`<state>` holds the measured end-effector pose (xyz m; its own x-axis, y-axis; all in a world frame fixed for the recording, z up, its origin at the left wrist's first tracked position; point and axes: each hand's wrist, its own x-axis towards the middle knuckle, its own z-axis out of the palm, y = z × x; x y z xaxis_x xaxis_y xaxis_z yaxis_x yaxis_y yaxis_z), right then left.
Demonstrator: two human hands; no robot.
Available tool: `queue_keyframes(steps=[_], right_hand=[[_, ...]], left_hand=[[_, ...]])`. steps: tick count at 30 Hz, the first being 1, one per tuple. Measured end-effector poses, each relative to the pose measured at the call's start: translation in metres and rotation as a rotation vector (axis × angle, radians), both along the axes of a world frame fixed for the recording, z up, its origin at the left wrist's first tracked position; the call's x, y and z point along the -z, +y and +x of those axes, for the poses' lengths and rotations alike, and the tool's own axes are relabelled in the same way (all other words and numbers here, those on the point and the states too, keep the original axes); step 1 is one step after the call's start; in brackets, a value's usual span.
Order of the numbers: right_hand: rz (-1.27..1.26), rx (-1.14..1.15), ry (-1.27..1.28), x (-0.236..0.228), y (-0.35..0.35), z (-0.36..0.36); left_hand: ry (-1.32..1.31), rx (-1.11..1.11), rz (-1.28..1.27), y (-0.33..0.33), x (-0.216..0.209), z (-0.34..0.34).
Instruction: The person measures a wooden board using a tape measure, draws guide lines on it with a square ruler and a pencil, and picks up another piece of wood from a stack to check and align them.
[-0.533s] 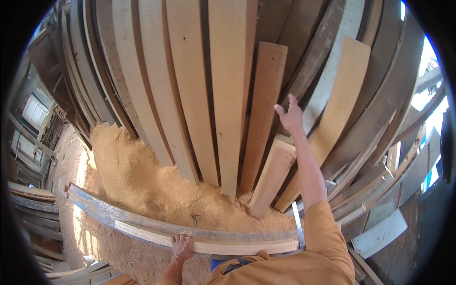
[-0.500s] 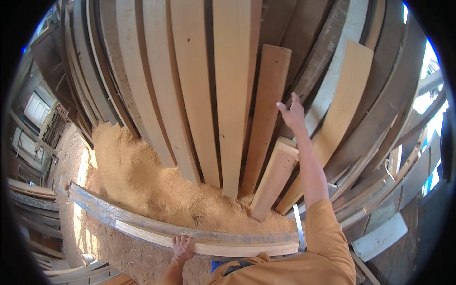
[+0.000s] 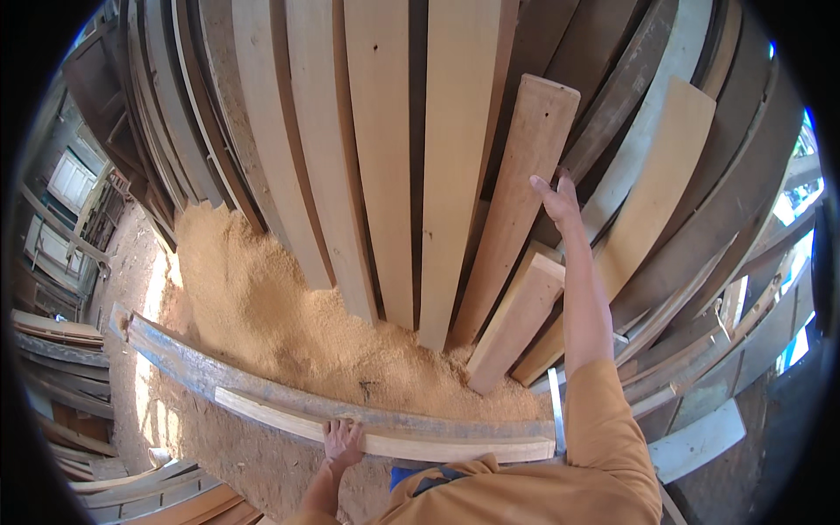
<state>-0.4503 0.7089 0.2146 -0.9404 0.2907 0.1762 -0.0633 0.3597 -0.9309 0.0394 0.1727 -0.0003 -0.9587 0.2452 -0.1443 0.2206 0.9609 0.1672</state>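
My right hand (image 3: 560, 198) reaches forward and grips the right edge of a reddish-brown wooden board (image 3: 516, 192), thumb across its front and the other fingers mostly hidden behind. The board leans, its foot in the sawdust. Close to my waist, my left hand (image 3: 342, 442) is closed over the top of a pale wooden batten (image 3: 472, 450) that lies along a long grey beam (image 3: 197, 369). A shorter thick plank (image 3: 518, 328) leans just right of the board, below my right forearm.
Tall planks (image 3: 381, 166) lean in a row ahead. Sawdust (image 3: 289, 324) is heaped at their feet, behind the beam. A light board (image 3: 661, 188) and dark planks lean to the right. Stacked timber (image 3: 166, 499) lies at lower left, and a pale panel (image 3: 697, 440) at lower right.
My right hand, open and apart from the board before, has closed on its edge. The board's top has tipped right and toward me. My left hand stays on the batten; the view has shifted slightly.
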Motion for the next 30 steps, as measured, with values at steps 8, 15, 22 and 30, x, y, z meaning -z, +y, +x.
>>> queue_keyframes(steps=[8, 15, 22, 30], right_hand=[[-0.089, -0.112, 0.202, -0.001, -0.032, 0.097], [-0.179, -0.155, 0.266, 0.011, -0.083, 0.178], [-0.306, -0.189, 0.272, 0.016, -0.126, 0.230], [-0.153, -0.163, 0.257, 0.021, -0.154, 0.270]], left_hand=[[-0.028, 0.001, -0.021, 0.003, -0.010, -0.010], [0.098, 0.050, -0.024, -0.008, 0.014, 0.001], [0.130, 0.112, -0.059, -0.013, 0.012, 0.007], [0.106, 0.084, 0.014, -0.009, 0.004, 0.004]])
